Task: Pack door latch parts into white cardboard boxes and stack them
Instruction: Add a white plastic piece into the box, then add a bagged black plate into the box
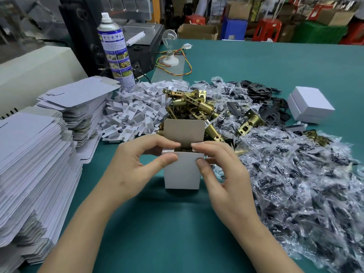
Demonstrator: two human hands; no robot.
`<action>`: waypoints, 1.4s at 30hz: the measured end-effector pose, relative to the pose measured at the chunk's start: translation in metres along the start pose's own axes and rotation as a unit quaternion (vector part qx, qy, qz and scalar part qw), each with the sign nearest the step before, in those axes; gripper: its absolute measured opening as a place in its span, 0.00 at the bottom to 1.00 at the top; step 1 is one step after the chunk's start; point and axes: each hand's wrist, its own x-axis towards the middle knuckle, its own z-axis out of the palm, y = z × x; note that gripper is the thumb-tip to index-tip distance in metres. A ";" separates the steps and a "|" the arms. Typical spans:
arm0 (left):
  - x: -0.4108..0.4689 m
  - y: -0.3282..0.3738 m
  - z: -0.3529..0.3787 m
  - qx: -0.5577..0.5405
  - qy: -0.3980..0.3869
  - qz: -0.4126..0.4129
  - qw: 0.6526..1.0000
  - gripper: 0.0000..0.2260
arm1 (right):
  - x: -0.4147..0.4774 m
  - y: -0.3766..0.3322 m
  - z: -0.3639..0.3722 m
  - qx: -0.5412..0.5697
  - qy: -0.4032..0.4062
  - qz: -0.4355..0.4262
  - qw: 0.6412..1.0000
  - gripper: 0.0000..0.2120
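Head view: white cardboard box [182,170] is standing upright on the green table [177,223], centre, just in front of the brass latch pile [193,107]. Lid flap [184,131] is sticking up at the back. Left hand [136,166] is pinching the box's top-left corner, thumb on the front wall, forefinger pressing the side flap. Right hand [222,168] is mirroring that on the top-right corner. Something brass is showing inside, probably a latch, but it's too dark to confirm. Two closed white boxes [311,105] are sitting stacked far right.
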 end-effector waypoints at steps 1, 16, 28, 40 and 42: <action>0.003 0.002 -0.002 0.008 -0.010 0.003 1.000 0.09 | 0.003 -0.001 -0.001 0.000 -0.005 0.005 1.000 0.13; 0.003 -0.007 -0.003 0.033 -0.018 0.070 0.997 0.09 | 0.062 -0.018 -0.076 -0.332 -0.085 0.048 0.938 0.17; -0.001 -0.007 -0.001 0.025 0.006 0.076 0.997 0.16 | 0.085 -0.013 -0.100 -0.479 -0.078 0.142 0.863 0.11; 0.000 -0.010 0.000 0.006 0.010 0.096 0.995 0.18 | 0.072 -0.095 -0.058 -0.050 -0.095 0.054 0.993 0.06; 0.000 -0.010 0.000 -0.006 0.010 0.095 0.995 0.19 | 0.064 -0.097 -0.040 -0.099 -0.142 0.035 0.984 0.05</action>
